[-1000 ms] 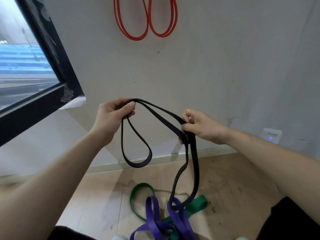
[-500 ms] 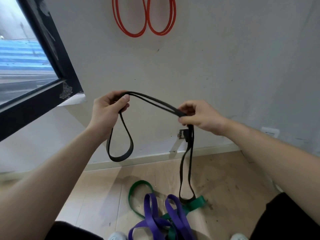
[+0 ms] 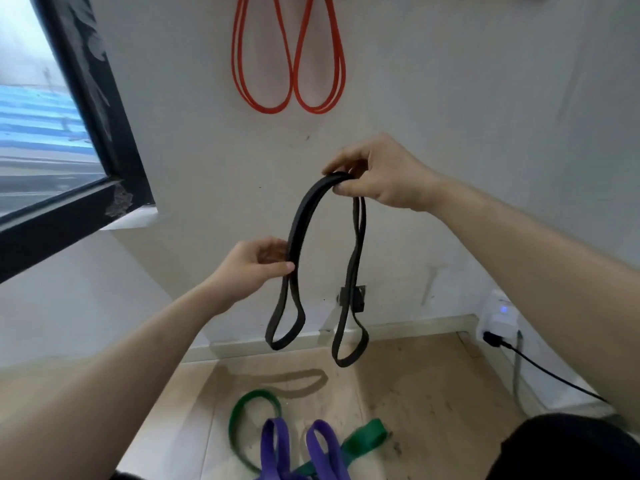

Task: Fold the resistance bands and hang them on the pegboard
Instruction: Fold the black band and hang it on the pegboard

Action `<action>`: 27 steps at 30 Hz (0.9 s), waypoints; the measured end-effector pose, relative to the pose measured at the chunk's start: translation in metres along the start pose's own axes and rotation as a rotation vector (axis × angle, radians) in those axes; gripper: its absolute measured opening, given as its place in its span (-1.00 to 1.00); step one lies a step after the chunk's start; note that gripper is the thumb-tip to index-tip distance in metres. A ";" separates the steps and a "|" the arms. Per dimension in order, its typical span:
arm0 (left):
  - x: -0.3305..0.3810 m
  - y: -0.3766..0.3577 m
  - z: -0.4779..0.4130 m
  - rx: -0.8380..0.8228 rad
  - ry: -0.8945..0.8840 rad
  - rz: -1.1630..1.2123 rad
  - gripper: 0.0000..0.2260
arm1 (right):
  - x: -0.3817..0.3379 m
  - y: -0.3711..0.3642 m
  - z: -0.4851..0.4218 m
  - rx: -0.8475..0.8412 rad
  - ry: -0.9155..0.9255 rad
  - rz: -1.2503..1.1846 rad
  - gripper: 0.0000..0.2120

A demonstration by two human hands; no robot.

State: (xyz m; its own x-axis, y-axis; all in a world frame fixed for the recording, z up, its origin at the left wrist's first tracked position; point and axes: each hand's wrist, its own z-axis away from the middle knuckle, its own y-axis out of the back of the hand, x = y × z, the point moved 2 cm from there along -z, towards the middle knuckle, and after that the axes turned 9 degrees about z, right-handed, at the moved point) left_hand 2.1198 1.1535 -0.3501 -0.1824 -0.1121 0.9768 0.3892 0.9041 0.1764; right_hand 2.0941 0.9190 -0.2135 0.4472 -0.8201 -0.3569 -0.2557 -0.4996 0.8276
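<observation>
A black resistance band [image 3: 300, 216] is folded double and arches between my hands, with a loop hanging down at each end. My right hand [image 3: 381, 174] pinches the top of the arch, high in front of the wall. Lower and to the left, my left hand [image 3: 258, 263] grips the left strand between thumb and fingers. An orange band [image 3: 289, 64] hangs in two loops on the wall above; its hook is out of frame. On the floor lie a green band [image 3: 247, 407] and a purple band [image 3: 277, 448].
A black-framed window [image 3: 104, 133] fills the upper left. A small dark bracket [image 3: 358, 299] sticks out of the wall behind the black band. At the right, a white plug unit [image 3: 498, 313] with a blue light feeds a black cable [image 3: 540, 368] along the floor.
My right hand has risen with the fold of the black band, and my left hand has dropped down the left strand. The band now hangs clear of the floor bands.
</observation>
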 end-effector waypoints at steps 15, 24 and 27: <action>0.039 -0.050 -0.015 0.117 -0.308 0.033 -0.89 | 0.004 -0.030 0.018 -0.181 -0.028 0.022 -0.74; 0.036 -0.043 -0.007 0.131 -0.305 0.063 -0.90 | 0.033 -0.070 0.058 -0.173 -0.217 -0.340 -0.77; 0.028 -0.033 -0.005 0.127 -0.247 0.036 -0.91 | 0.032 -0.066 0.057 -0.043 -0.217 -0.423 -0.72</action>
State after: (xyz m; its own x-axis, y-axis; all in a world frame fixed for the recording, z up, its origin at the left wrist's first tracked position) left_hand 2.1066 1.1187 -0.3275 -0.3915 0.0112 0.9201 0.2861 0.9519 0.1101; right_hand 2.0764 0.9099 -0.3040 0.3135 -0.5887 -0.7451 -0.0521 -0.7941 0.6056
